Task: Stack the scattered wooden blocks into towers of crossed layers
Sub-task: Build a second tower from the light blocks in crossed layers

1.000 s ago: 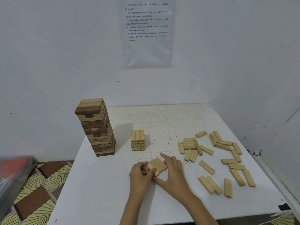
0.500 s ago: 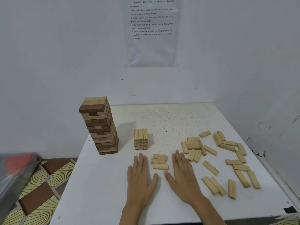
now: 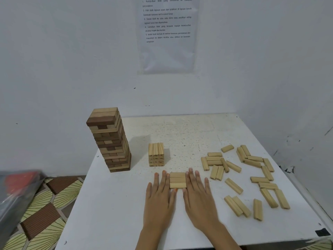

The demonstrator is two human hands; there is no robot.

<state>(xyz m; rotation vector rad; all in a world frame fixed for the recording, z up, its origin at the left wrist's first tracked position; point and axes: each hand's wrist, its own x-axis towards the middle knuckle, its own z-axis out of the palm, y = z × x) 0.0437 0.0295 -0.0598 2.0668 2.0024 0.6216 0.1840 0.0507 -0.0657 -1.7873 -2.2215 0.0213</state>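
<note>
Three blocks [image 3: 177,180] lie side by side on the worktop [image 3: 115,204], between the left hand [image 3: 160,197] at 9 o'clock and the right hand [image 3: 200,201] at 3. Fingers [image 3: 194,181] straight, flat, touching the block ends. Short stack [image 3: 156,154] at 12, tall tower [image 3: 110,139] at 10, loose blocks [image 3: 233,186] at 3.

The tabletop [image 3: 111,213] is white, flecked with dark specks towards the back. The tall tower [image 3: 110,139] mixes dark brown and pale tan layers. The short tower [image 3: 156,154], the row of three [image 3: 177,180] and the loose blocks [image 3: 233,186] are all pale tan, and the short tower's block ends carry dark numbers. The floor [image 3: 41,213] alternates ribbed brown squares with cream leaf-fan squares. The wall [image 3: 54,60] is white, and the sheet [image 3: 167,33] bears black print.
</note>
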